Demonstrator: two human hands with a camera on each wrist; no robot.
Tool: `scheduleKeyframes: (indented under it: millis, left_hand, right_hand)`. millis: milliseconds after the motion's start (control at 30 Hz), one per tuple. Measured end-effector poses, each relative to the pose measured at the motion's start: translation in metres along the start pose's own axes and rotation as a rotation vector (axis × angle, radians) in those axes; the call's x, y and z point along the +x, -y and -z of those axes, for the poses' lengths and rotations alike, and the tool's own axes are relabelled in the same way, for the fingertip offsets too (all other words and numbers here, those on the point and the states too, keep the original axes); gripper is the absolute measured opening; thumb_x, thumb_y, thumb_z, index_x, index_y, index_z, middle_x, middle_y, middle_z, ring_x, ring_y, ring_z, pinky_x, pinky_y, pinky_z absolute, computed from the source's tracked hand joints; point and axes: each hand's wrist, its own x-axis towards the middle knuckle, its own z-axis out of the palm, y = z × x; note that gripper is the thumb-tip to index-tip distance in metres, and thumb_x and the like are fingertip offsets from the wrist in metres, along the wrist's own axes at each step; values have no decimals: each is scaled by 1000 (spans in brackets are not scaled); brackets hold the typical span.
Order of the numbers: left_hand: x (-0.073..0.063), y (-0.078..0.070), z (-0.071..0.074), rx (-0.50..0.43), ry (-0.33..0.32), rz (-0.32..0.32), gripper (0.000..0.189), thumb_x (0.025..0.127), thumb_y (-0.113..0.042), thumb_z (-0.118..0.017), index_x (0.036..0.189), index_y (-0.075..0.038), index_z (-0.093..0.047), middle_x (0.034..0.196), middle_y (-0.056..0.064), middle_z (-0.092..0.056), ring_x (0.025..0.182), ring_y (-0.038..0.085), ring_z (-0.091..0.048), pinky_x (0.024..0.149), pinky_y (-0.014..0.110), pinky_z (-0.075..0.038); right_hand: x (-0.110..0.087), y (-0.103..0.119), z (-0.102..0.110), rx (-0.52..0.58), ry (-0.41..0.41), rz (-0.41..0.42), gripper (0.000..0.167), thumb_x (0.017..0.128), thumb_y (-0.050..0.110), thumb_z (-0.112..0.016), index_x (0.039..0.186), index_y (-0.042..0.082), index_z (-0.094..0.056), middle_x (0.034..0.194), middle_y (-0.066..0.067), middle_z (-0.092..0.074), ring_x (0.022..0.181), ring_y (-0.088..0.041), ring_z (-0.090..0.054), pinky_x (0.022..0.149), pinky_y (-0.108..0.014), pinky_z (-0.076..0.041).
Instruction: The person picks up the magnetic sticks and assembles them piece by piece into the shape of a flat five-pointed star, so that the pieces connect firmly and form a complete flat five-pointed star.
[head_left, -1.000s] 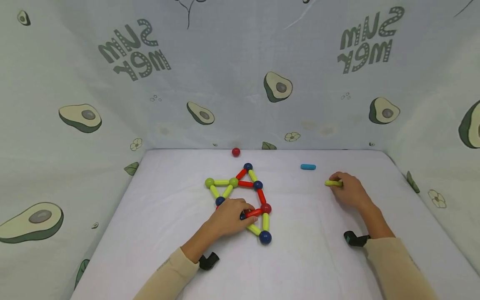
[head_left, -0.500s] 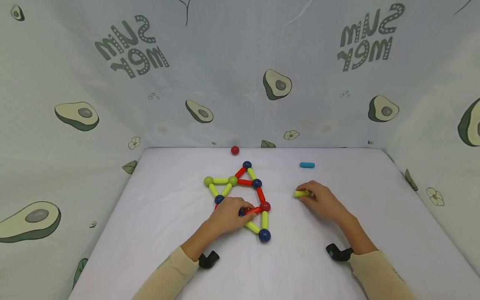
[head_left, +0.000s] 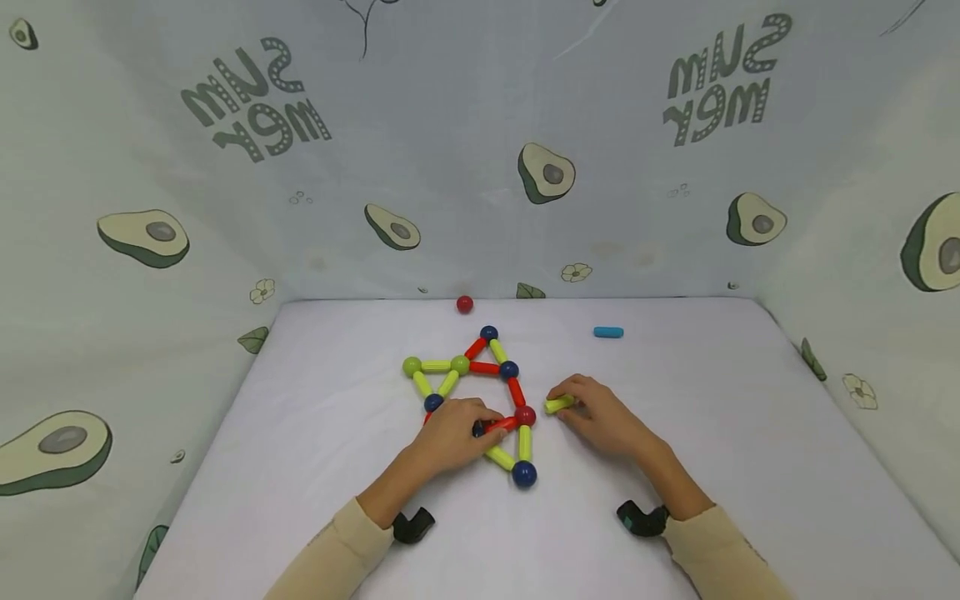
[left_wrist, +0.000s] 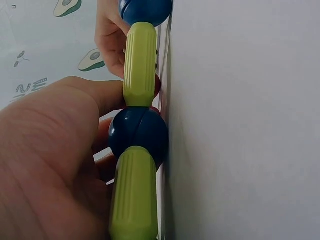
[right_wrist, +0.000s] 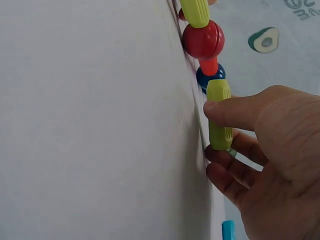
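A flat frame of magnetic rods and balls lies on the white table, its balls blue, red and green. My left hand (head_left: 453, 437) holds it at a red rod (head_left: 502, 424), between a red ball (head_left: 525, 416) and a blue ball (left_wrist: 137, 132); the hand hides part of the frame's lower left. Just right of the red ball, my right hand (head_left: 603, 421) pinches a loose yellow-green rod (right_wrist: 218, 90) between thumb and fingers. In the right wrist view the rod's upper end points towards the red ball, overlapping a blue ball behind.
A loose red ball (head_left: 465, 305) sits at the table's back edge. Further right lies a blue rod (head_left: 608, 332). A printed cloth (head_left: 450, 167) with avocados hangs behind and at both sides of the table (head_left: 675, 358). Each wrist wears a black camera mount (head_left: 642, 518).
My right hand has moved left with the yellow-green rod, from the right side of the table to beside the red ball. The left hand keeps its hold on the frame.
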Motion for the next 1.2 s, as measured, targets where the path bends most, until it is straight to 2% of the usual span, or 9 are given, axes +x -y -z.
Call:
scheduleKeyframes:
  millis: [300,533,667,767,900,1033,1200]
  left_hand:
    - [3,1,3,14,-5,-14,35,99,-42,-67,124,-19,-77,98,-6,-72,79,5,-57,68,20,-45]
    - [3,3,3,17,-13,-20,33,99,-41,-67,123,-20,-77,98,-6,-72,77,5,-56,67,19,-44]
    - [2,3,4,18,-2,-12,34,99,-42,-66,122,-19,-77,101,-7,-72,82,5,-58,71,20,-46]
    - [2,3,8,18,6,9,33,98,-43,-67,119,-19,-77,101,-7,-72,85,7,-59,74,22,-49]
    - [0,5,12,12,23,31,31,97,-42,-68,117,-19,-77,100,-8,-71,88,7,-60,78,24,-51]
    - [-1,7,13,0,60,35,29,96,-41,-70,114,-18,-77,93,-10,-69,86,5,-59,77,22,-50]
    - [-2,8,15,-14,104,38,28,95,-43,-72,112,-20,-75,84,-13,-60,79,4,-54,72,20,-46]
  right_hand:
    - [4,11,-5,-11,24,26,26,96,12,-71,121,19,-70,124,-1,-65,121,-26,-59,106,-53,-51]
    - [6,16,-3,-8,49,25,28,96,14,-72,124,19,-68,127,-2,-64,121,-26,-59,105,-53,-51]
    - [12,17,4,7,65,-5,30,98,23,-70,128,19,-66,130,1,-64,120,-23,-57,104,-51,-52]
    - [29,22,12,14,29,-8,30,102,29,-64,129,16,-65,129,-2,-65,119,-25,-57,101,-51,-53]
    - [67,33,21,22,-16,39,34,105,29,-59,130,8,-65,125,-8,-68,116,-28,-58,99,-51,-53]
    - [107,42,22,16,16,76,36,105,27,-59,133,5,-63,126,-9,-68,116,-29,-60,99,-49,-53]
    - [152,54,13,-31,80,79,41,106,27,-57,141,6,-56,138,-13,-62,123,-31,-59,103,-49,-52]
